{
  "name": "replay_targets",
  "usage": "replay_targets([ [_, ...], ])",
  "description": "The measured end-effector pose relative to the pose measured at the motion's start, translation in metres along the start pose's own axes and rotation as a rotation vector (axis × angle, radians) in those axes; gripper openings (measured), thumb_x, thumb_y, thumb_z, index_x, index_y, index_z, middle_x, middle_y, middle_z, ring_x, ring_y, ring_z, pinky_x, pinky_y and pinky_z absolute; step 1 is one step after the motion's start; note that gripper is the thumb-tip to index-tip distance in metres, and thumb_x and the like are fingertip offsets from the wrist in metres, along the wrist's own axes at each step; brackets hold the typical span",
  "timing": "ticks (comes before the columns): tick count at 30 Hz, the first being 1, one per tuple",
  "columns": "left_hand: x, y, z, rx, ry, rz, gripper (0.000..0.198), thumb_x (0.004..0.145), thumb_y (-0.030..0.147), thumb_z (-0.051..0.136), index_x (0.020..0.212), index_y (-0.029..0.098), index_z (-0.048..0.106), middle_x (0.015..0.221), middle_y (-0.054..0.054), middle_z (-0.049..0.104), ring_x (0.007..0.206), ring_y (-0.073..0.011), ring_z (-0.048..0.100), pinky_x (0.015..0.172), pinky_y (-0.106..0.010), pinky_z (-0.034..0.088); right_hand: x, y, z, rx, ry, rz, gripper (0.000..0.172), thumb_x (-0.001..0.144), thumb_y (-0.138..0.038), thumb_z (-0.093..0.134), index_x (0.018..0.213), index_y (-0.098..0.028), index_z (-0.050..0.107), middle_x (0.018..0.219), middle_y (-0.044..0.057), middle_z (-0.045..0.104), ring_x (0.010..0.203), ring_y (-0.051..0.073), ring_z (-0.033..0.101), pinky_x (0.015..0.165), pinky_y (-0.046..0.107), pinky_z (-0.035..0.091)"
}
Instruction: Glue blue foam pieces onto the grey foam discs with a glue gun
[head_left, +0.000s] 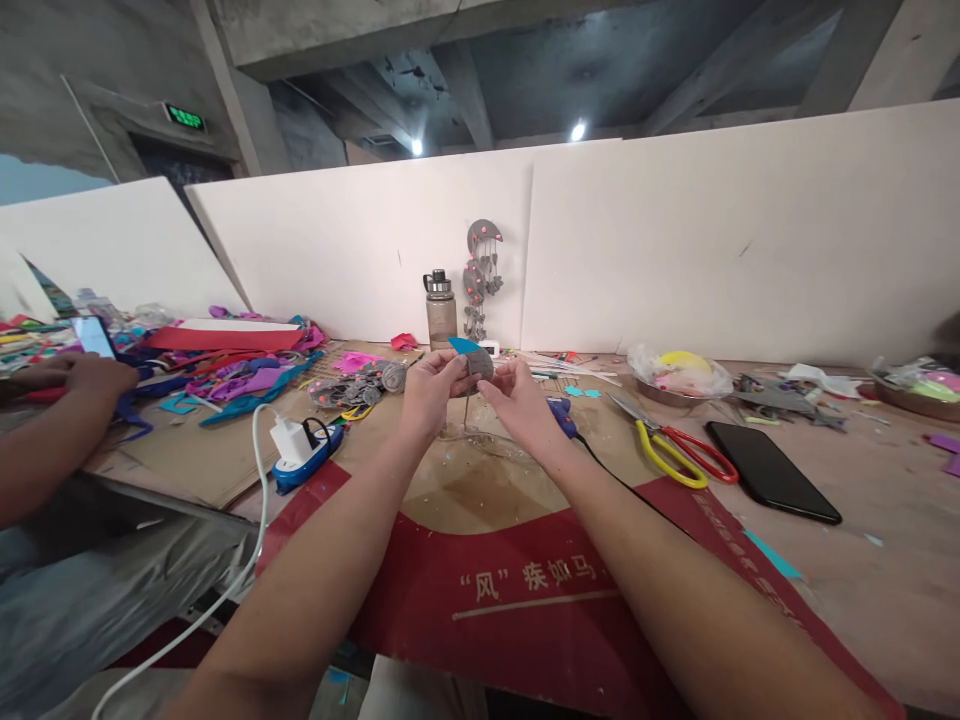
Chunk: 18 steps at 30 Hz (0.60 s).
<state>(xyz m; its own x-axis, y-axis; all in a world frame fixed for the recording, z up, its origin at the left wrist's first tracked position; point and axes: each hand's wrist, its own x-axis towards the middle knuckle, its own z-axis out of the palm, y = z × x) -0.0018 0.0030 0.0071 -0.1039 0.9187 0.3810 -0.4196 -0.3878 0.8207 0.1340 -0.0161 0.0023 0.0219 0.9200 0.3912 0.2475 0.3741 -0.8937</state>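
Above the cardboard, my left hand (431,395) pinches a small grey fuzzy piece (480,364) from the left. A pointed blue piece (464,346) sticks up at its upper left, and a thin stem-like strand (466,412) hangs beneath it. From the right, the bent fingers of my right hand (519,400) close on the same grey piece. Part of it is hidden by the fingers. Just beyond my left hand lies a pile of grey felt pieces (352,388). A blue glue gun (559,412) rests partly hidden behind my right hand.
Scissors (679,450) and a black phone (772,470) lie at right. A blue power strip (307,460) with a white charger sits left. Behind stand a bottle (441,312) and a grey moon-shaped hanging ornament (484,240). Another person's hand (94,375) is at far left.
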Motion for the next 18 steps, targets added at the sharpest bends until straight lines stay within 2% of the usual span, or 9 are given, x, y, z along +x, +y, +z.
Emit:
replay_targets([
  [4, 0.000, -0.006, 0.000, 0.146, 0.023, 0.088, 0.028, 0.065, 0.036, 0.077, 0.077, 0.015, 0.063, 0.075, 0.000, 0.067, 0.067, -0.0134, 0.066, 0.074, -0.031, 0.059, -0.003, 0.009, 0.010, 0.124, 0.056, 0.095, 0.054, 0.065, -0.046, 0.070, 0.102, -0.022, 0.039, 0.102, 0.006, 0.057, 0.087, 0.017, 0.058, 0.075, 0.032, 0.047],
  [7, -0.003, -0.008, 0.001, 0.296, 0.010, 0.186, 0.022, 0.071, 0.036, 0.073, 0.079, 0.017, 0.066, 0.078, -0.002, 0.069, 0.072, -0.0156, 0.067, 0.077, -0.032, 0.057, -0.006, 0.010, 0.017, 0.194, 0.079, 0.166, 0.058, 0.061, -0.047, 0.073, 0.100, -0.022, 0.037, 0.099, 0.005, 0.059, 0.084, 0.017, 0.060, 0.075, 0.032, 0.047],
  [9, -0.006, -0.008, 0.001, 0.381, 0.003, 0.232, 0.018, 0.072, 0.034, 0.072, 0.080, 0.018, 0.068, 0.079, -0.003, 0.070, 0.075, -0.0166, 0.067, 0.078, -0.030, 0.056, -0.008, 0.009, 0.021, 0.289, 0.043, 0.196, 0.058, 0.060, -0.044, 0.074, 0.099, -0.023, 0.037, 0.093, 0.003, 0.061, 0.080, 0.016, 0.061, 0.074, 0.031, 0.047],
  [12, -0.008, -0.006, 0.002, 0.447, 0.009, 0.233, 0.016, 0.072, 0.032, 0.072, 0.080, 0.019, 0.070, 0.075, -0.002, 0.070, 0.073, -0.0167, 0.066, 0.074, -0.029, 0.055, -0.010, 0.007, 0.023, 0.421, -0.067, 0.182, 0.047, 0.064, -0.042, 0.070, 0.094, -0.023, 0.040, 0.081, -0.002, 0.060, 0.067, 0.013, 0.058, 0.067, 0.029, 0.047],
  [14, -0.006, -0.005, 0.002, 0.384, 0.000, 0.181, 0.018, 0.071, 0.034, 0.072, 0.079, 0.018, 0.070, 0.075, -0.002, 0.069, 0.071, -0.0166, 0.065, 0.073, -0.029, 0.055, -0.009, 0.007, 0.020, 0.392, -0.096, 0.124, 0.033, 0.071, -0.045, 0.063, 0.087, -0.022, 0.046, 0.074, -0.004, 0.056, 0.058, 0.010, 0.050, 0.059, 0.026, 0.044],
  [18, -0.002, -0.005, 0.000, 0.153, -0.055, 0.042, 0.025, 0.067, 0.038, 0.076, 0.073, 0.016, 0.067, 0.073, -0.001, 0.066, 0.070, -0.0154, 0.064, 0.077, -0.034, 0.057, -0.002, 0.011, 0.010, 0.222, 0.016, 0.004, 0.026, 0.077, -0.045, 0.055, 0.075, -0.020, 0.056, 0.066, -0.004, 0.051, 0.057, 0.010, 0.041, 0.056, 0.024, 0.037],
])
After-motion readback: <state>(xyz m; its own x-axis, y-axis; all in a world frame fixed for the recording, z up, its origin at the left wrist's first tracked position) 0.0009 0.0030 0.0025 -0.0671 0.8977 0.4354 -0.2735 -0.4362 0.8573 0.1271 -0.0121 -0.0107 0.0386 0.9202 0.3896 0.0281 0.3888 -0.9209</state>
